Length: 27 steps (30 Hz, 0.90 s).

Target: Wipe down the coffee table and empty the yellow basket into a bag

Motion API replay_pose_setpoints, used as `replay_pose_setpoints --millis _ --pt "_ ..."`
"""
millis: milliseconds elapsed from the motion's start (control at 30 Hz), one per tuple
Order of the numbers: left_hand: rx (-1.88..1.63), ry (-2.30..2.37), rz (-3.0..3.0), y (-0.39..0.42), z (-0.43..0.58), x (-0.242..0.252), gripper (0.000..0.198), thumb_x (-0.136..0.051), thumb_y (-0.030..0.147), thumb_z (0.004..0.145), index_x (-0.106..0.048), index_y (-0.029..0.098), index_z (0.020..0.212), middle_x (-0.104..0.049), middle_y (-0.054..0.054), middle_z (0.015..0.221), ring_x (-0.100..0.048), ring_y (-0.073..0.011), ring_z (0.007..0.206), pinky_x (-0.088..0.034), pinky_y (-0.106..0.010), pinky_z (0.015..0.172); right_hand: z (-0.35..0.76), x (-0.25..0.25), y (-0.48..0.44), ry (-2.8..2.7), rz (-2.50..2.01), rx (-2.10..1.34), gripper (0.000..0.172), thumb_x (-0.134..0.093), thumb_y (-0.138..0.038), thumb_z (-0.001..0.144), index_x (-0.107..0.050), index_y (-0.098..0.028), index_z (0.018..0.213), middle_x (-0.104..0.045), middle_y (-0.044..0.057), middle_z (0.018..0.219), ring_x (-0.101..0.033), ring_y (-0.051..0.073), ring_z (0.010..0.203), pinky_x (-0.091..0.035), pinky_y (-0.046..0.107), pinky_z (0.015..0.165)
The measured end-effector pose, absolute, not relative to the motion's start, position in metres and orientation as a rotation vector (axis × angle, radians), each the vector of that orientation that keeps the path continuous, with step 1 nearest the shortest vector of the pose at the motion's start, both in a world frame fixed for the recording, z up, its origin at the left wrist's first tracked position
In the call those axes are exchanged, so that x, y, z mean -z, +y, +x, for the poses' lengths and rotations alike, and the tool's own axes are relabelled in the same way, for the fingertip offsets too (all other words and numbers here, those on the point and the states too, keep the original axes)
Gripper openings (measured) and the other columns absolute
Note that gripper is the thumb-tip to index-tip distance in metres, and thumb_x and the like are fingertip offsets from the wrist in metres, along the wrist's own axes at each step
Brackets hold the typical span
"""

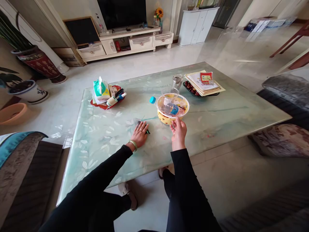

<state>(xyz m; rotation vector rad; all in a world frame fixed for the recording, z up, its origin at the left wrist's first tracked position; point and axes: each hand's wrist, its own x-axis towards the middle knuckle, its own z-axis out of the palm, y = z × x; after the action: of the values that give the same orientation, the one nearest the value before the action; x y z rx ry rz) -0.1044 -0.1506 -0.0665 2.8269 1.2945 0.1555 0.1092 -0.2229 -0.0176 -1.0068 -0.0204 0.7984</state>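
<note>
On the glass-topped table (113,129), my left hand (140,133) lies flat with its fingers stretched out over a small dark thing (146,129). A bit of green shows at that thing's edge; most of it is hidden under the palm. My right hand (179,132) is closed at the near rim of a yellow patterned bowl (165,119) with a white rim. Inside the bowl lie a clear plastic bottle (172,109) with a blue label, a clear plastic cup (170,93) and crumpled wrappers. Left of the bowl is a blue bottle cap (152,100).
Behind the bowl stands a glass jar (177,81). Papers (202,84) lie across a dark tray of reddish-brown fruit (190,88) at the right. A red tray (106,107) at the left holds a tissue pack (101,88) and pens. Sofas flank the table.
</note>
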Motion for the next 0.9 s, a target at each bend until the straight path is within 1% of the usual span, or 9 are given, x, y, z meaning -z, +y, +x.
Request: replay_pose_setpoints --millis 167,300,433,533,633,733,800,900 --pt "-0.199 1.409 2.752 -0.092 -0.061 0.054 0.067 -0.046 0.027 0.099 -0.043 0.015 0.165 -0.032 -0.01 0.176 -0.025 -0.0306 0.166 -0.023 -0.052 0.137 0.107 0.013 -0.223 -0.031 -0.988 -0.803 0.056 -0.09 -0.06 0.064 -0.058 -0.021 0.088 -0.066 -0.004 0.081 -0.069 0.01 0.082 -0.058 0.02 0.07" --pt "-0.258 1.444 2.68 -0.048 -0.029 0.049 0.068 -0.044 0.029 0.099 -0.043 0.012 0.165 -0.031 -0.012 0.177 -0.024 -0.0326 0.166 -0.022 -0.055 0.137 0.101 0.012 -0.221 -0.051 -1.007 -0.765 0.052 -0.086 -0.061 0.068 -0.058 -0.021 0.087 -0.066 -0.003 0.081 -0.07 0.011 0.083 -0.058 0.021 0.072" --pt "-0.363 1.473 2.64 -0.011 -0.007 0.047 0.068 -0.043 0.029 0.098 -0.044 0.009 0.163 -0.034 -0.014 0.175 -0.025 -0.034 0.166 -0.019 -0.056 0.137 0.085 0.015 -0.218 -0.001 -1.065 -0.685 0.046 -0.072 -0.064 0.077 -0.056 -0.022 0.083 -0.063 -0.003 0.078 -0.069 0.012 0.081 -0.055 0.022 0.069" --pt "-0.372 1.461 2.641 0.007 -0.006 0.045 0.068 -0.042 0.03 0.098 -0.044 0.009 0.163 -0.034 -0.013 0.175 -0.024 -0.0336 0.166 -0.017 -0.057 0.137 0.068 0.019 -0.217 -0.035 -1.09 -0.667 0.045 -0.063 -0.066 0.081 -0.056 -0.022 0.084 -0.063 -0.002 0.077 -0.069 0.013 0.079 -0.055 0.024 0.069" --pt "-0.382 1.525 2.607 0.012 -0.035 0.043 0.068 -0.042 0.029 0.098 -0.044 0.009 0.163 -0.031 -0.013 0.177 -0.023 -0.0335 0.166 -0.017 -0.057 0.137 0.052 0.021 -0.217 -0.097 -1.089 -0.705 0.046 -0.061 -0.067 0.081 -0.057 -0.022 0.086 -0.064 -0.002 0.076 -0.069 0.013 0.077 -0.054 0.025 0.07" --pt "-0.43 1.726 2.516 0.0 -0.103 0.039 0.067 -0.044 0.029 0.098 -0.047 0.007 0.161 -0.031 -0.016 0.176 -0.022 -0.0338 0.167 -0.019 -0.057 0.137 0.043 0.021 -0.22 -0.115 -1.068 -0.778 0.047 -0.063 -0.067 0.078 -0.057 -0.022 0.087 -0.064 -0.002 0.074 -0.068 0.013 0.076 -0.053 0.024 0.068" --pt "-0.442 1.872 2.437 -0.024 -0.159 0.036 0.066 -0.045 0.028 0.098 -0.047 0.007 0.16 -0.031 -0.018 0.176 -0.022 -0.034 0.166 -0.022 -0.057 0.136 0.04 0.02 -0.225 -0.106 -1.067 -0.815 0.046 -0.065 -0.066 0.077 -0.057 -0.022 0.086 -0.064 -0.003 0.073 -0.067 0.012 0.074 -0.051 0.023 0.066" --pt "-0.448 2.012 2.324 -0.082 -0.232 0.035 0.064 -0.046 0.024 0.096 -0.049 0.006 0.158 -0.034 -0.02 0.174 -0.023 -0.0341 0.166 -0.025 -0.058 0.135 0.034 0.02 -0.232 -0.114 -1.073 -0.855 0.045 -0.066 -0.064 0.077 -0.057 -0.021 0.086 -0.064 -0.003 0.074 -0.067 0.012 0.074 -0.05 0.022 0.064"
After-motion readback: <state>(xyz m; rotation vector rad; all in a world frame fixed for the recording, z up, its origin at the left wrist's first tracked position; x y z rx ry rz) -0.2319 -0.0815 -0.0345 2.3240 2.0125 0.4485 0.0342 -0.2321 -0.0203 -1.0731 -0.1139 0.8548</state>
